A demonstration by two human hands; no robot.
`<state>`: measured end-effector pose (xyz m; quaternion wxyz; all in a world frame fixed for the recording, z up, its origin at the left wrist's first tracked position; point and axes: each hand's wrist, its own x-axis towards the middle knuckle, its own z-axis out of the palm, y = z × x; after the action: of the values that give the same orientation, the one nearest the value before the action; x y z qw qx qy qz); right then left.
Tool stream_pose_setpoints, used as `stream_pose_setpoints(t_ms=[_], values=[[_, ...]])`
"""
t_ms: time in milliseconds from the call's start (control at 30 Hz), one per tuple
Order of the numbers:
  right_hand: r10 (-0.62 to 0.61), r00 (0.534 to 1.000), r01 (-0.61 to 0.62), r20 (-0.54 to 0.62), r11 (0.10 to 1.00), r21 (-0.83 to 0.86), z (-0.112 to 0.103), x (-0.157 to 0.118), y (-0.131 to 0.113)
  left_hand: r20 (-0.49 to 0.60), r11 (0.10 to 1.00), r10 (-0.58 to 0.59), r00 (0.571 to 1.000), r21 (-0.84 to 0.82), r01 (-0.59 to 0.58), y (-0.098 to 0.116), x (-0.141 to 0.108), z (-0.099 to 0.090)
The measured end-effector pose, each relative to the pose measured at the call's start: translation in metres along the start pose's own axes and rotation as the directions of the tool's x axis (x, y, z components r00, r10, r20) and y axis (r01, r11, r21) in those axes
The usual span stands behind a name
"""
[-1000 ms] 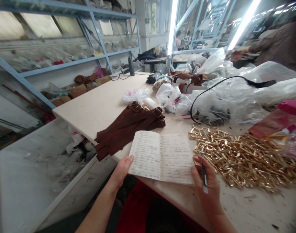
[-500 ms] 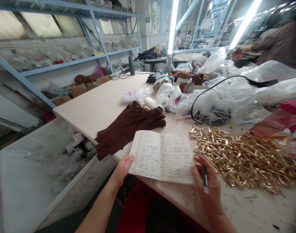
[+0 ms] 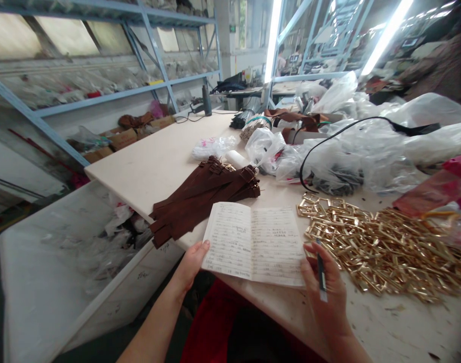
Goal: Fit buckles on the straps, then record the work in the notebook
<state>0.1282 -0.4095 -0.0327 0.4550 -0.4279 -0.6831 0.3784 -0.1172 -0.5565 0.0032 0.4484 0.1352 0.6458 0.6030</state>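
2 facing pages of a notebook, off-white, ruled, filled with rows of dark handwriting too small to read, creased down the middle. Placed at the near edge of the table; contact with the tabletop impossible to tell. Pinched at its lower left corner by the left hand, thumb at the page's edge, other fingers hidden beneath. Grasped at its right edge by the right hand, fingers curled, a dark pen tucked among them. Just beyond, toward the table's left edge, brown straps. Just beside, toward the right edge, heaped gold-coloured buckles.
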Motion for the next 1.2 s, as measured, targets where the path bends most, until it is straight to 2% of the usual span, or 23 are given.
stream_pose_setpoints(t_ms=[333, 1200], values=[[0.0, 1.0, 0.0, -0.009, 1.0, -0.029, -0.0003, 0.0, -0.0077, -0.006, 1.0, 0.019, 1.0, 0.009, -0.019, -0.0063, 0.0024, -0.0045], [0.018, 1.0, -0.018, -0.01, 1.0, -0.005, 0.0016, -0.0022, -0.0084, -0.01, 0.997, 0.052, 0.999, 0.051, -0.051, -0.0024, -0.0004, -0.0053]])
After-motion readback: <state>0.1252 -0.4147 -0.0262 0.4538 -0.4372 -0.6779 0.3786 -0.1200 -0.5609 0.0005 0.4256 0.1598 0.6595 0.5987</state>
